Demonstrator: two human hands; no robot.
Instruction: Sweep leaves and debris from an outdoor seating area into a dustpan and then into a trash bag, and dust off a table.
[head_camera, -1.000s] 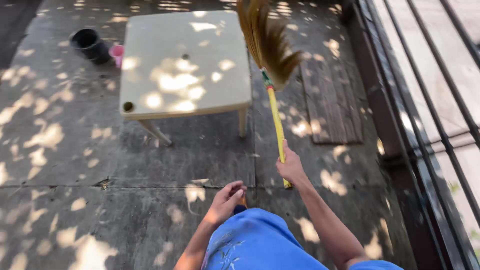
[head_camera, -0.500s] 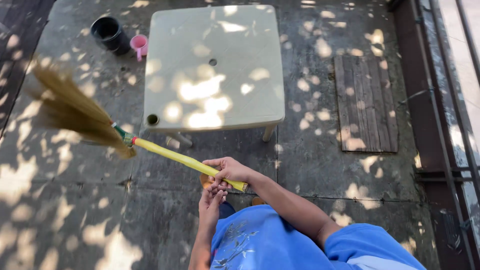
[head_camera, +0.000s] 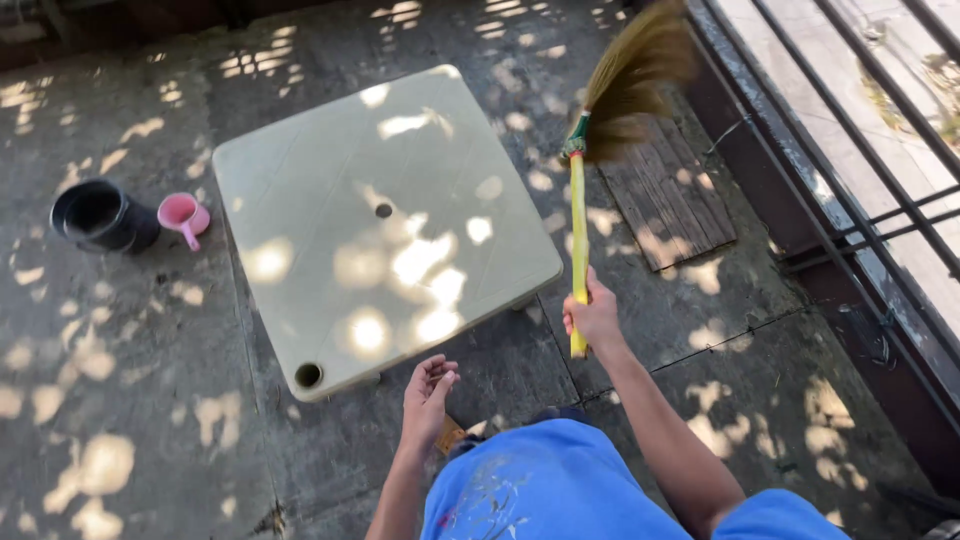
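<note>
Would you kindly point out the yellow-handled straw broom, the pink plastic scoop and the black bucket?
yellow-handled straw broom (head_camera: 578, 235), head view, handle middle.
pink plastic scoop (head_camera: 182, 214), head view, bowl.
black bucket (head_camera: 100, 215), head view, rim.

matt plastic table (head_camera: 330, 200), rough concrete floor (head_camera: 130, 400) — broom (head_camera: 590, 170) of dry straw, glossy yellow handle

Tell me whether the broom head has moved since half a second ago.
Yes. The broom head has swung from the left of the square table across to its right, above the wooden mat. The right hand grips the yellow handle.
</note>
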